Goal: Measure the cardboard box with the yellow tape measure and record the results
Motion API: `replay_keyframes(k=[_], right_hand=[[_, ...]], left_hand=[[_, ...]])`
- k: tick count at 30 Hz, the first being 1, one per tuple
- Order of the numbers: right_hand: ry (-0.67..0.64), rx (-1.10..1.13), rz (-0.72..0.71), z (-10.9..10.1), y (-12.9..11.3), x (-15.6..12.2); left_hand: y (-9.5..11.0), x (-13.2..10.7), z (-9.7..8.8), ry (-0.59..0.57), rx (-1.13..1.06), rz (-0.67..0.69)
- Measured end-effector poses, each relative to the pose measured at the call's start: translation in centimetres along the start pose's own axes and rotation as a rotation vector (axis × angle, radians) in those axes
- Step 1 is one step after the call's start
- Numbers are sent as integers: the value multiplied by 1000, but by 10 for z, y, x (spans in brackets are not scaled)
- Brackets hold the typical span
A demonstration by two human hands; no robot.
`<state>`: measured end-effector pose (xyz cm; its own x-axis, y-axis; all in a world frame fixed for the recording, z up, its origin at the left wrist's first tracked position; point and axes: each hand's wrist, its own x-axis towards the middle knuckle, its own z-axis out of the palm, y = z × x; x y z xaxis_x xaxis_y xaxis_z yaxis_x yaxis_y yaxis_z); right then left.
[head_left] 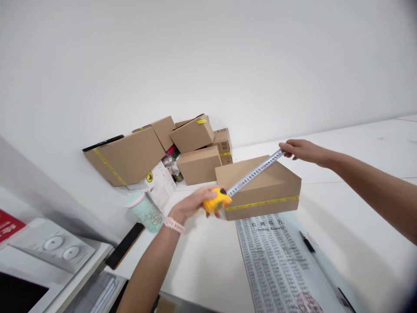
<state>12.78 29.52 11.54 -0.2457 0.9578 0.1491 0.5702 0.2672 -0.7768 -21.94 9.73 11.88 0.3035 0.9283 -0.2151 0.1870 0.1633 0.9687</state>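
My left hand (192,205) is closed around a yellow tape measure case (217,201) at the near left corner of a flat cardboard box (276,184). The white tape blade (256,173) runs diagonally over the box top. My right hand (301,150) pinches the blade's far end above the box's far right corner. The box lies on a white table (342,226) and carries a yellow tape band along its front side. A pink band sits on my left wrist.
Several cardboard boxes (195,152) are piled against the white wall. A pale green cup (146,210) and a black phone (125,245) lie left of my left arm. A printed sheet (276,265) with a black pen (306,241) lies in front of the box.
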Motion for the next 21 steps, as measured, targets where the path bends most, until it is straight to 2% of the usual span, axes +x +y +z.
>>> replay_keyframes(k=[1, 2, 3, 4, 6, 8, 10, 13, 17, 21], right_hand=[[-13, 15, -33, -3, -9, -1], [-41, 17, -63, -4, -18, -1], [-74, 20, -93, -3, -25, -1], [-96, 33, -118, 0, -30, -1], [-81, 77, -149, 10, -35, 4], [2, 102, -133, 24, -32, 10], [84, 68, -82, 37, -23, 16], [107, -20, -57, 55, -7, 20], [83, -112, -101, 72, 2, 16], [-30, -359, -194, 78, 0, 14]], left_hand=[[-6, -10, 21, -168, -80, -26], [-15, -18, 44, -282, -178, -65], [-24, -24, 68, -321, -317, -63], [-34, -28, 92, -331, -479, -33], [-48, -26, 133, -279, -698, 30], [-51, -15, 160, -207, -783, 64], [-44, 1, 172, -123, -810, 75], [-24, 23, 171, 34, -796, 101], [-6, 42, 164, 152, -810, 16], [-8, 48, 166, 197, -845, -52]])
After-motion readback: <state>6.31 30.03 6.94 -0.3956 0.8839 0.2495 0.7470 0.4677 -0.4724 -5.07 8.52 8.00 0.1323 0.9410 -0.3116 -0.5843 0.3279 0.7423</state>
